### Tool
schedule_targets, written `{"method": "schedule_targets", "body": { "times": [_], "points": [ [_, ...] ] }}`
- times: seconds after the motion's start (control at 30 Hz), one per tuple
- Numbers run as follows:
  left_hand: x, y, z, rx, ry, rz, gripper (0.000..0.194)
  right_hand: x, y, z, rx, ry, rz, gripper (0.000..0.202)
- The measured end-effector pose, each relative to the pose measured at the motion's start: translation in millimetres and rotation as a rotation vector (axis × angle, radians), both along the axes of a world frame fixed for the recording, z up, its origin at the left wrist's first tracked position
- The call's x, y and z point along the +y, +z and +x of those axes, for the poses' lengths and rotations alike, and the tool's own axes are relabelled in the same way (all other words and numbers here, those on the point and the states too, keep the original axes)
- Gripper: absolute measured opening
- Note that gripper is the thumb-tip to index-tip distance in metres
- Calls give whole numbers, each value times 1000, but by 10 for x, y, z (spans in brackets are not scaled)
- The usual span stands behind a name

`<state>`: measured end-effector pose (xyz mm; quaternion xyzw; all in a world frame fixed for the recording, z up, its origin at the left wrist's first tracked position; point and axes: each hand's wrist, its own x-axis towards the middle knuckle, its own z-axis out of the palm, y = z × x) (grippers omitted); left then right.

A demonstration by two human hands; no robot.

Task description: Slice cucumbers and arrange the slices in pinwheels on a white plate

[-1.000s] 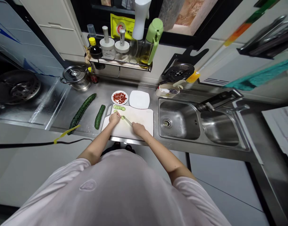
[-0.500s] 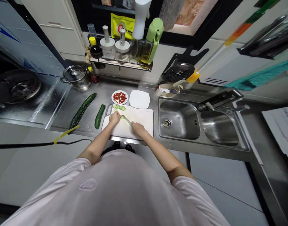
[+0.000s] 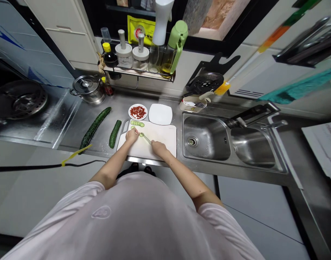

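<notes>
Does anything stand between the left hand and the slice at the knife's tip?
Nothing visible does: the left hand is close beside the slice at the tip of the knife. Contact is too small to tell.

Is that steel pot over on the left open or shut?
Shut: the pot has its lid on, seated over the top. What is inside, I cannot tell.

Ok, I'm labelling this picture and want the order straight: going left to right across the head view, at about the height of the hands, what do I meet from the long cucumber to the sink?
Long cucumber → shorter cucumber → left hand → knife → right hand → larger sink basin → smaller sink basin.
</notes>
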<state>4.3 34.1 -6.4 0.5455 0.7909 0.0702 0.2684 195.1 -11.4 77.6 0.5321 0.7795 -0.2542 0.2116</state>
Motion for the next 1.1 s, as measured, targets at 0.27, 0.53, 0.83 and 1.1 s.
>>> {"method": "schedule_targets", "body": {
  "times": [0.27, 0.53, 0.83, 1.1],
  "points": [
    [0, 6, 2, 1, -1, 1, 20, -34, -16, -1, -4, -3, 36, 30],
    [-54, 109, 34, 3, -21, 15, 18, -115, -4, 82, -14, -7, 13, 29],
    [-330, 141, 106, -17, -146, 175, 36, -186, -3, 140, -26, 2, 14, 32],
    [-335, 176, 180, 39, -197, 208, 28, -261, -56, 237, -35, -18, 19, 30]
  ]
}}
